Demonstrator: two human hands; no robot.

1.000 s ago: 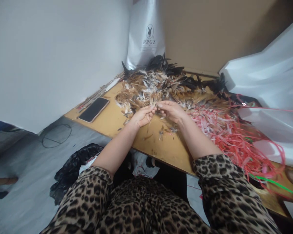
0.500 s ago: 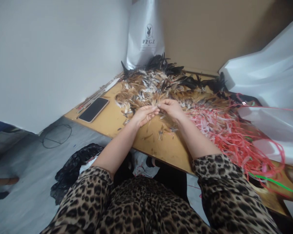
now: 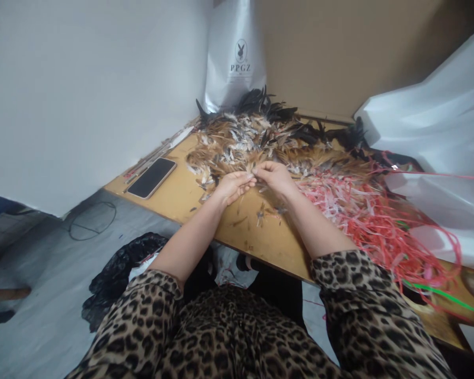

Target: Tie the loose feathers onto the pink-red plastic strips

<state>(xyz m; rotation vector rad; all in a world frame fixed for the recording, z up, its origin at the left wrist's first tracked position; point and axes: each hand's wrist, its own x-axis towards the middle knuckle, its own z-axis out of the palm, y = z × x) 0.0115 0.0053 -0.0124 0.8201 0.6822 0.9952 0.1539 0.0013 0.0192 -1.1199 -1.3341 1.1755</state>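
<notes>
At the near edge of a feather pile (image 3: 237, 139), my two hands meet fingertip to fingertip over the table. My left hand (image 3: 236, 187) is closed in a pinch, its fingers curled, with a small pale feather (image 3: 250, 174) at the tips. Opposite it, my right hand (image 3: 275, 176) pinches at the same spot with thumb and forefinger. What the right fingertips grip is too small to make out. The feathers in the pile are brown, white and black. A few loose feathers (image 3: 260, 215) lie on the wood below my hands.
A phone (image 3: 152, 178) lies on the wooden table (image 3: 189, 202) at left. Red and pink strips (image 3: 371, 210) are heaped on the right, beside white plastic sheeting (image 3: 430, 121). Behind the feathers stands a silver-white bag (image 3: 237, 58). A black plastic bag (image 3: 118, 273) lies on the floor.
My right hand has shifted very slightly left, and its fingertips are closer to my left fingertips. All else looks the same.
</notes>
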